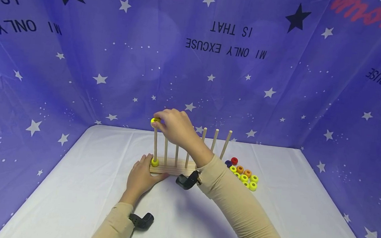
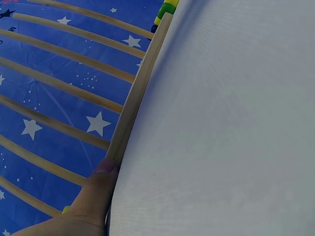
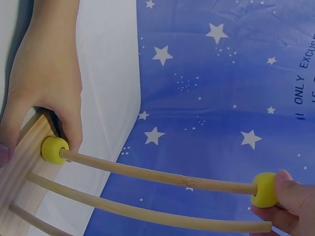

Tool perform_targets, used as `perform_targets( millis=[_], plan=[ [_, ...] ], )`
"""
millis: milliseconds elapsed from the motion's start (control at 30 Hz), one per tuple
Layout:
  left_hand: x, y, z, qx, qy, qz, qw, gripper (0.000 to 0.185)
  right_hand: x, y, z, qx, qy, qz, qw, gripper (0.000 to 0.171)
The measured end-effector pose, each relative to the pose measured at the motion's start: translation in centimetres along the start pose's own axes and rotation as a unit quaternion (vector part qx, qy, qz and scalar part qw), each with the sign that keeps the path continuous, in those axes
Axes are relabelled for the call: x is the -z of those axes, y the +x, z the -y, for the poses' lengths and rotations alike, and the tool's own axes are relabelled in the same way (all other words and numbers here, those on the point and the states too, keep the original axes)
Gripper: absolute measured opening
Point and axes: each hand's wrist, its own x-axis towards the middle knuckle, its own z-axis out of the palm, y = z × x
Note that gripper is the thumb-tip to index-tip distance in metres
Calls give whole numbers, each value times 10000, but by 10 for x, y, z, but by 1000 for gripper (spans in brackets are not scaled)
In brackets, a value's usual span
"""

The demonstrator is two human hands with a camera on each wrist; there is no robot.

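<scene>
White cloth-covered surface (image 1: 70, 199) is sitting inside a blue star-printed fabric backdrop (image 1: 80, 69) wrapping three sides, black text on it reading upside down; a cluster of loose coloured beads (image 1: 244, 174) (yellow, orange, red, dark blue) is lying on the surface just right of the rack. Wooden peg rack with a flat base and a row of upright dowels (image 1: 173, 168) is standing mid-surface; one round yellow bead with a centre hole (image 1: 155, 163) is sitting at the bottom of the leftmost dowel. Right hand (image 1: 173, 125) is pinching a second yellow bead (image 3: 265, 190) at that dowel's top tip; left hand (image 1: 140, 176) is gripping the base's left end, thumb along the front edge.
</scene>
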Motion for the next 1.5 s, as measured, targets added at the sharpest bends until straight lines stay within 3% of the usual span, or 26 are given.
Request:
perform_targets(
  millis=[400, 1167, 1500],
  plan=[
    [0, 0, -1, -20, 55, -60, 10000, 108, -2, -2, -3, 65, 63, -101, 9999, 29],
    [0, 0, -1, -42, 72, -88, 9999, 108, -2, -3, -4, -56, 127, 134, 9998, 28],
    [0, 0, -1, -16, 74, 29, 10000, 110, -1, -4, -6, 31, 17, 41, 10000, 29]
  ],
)
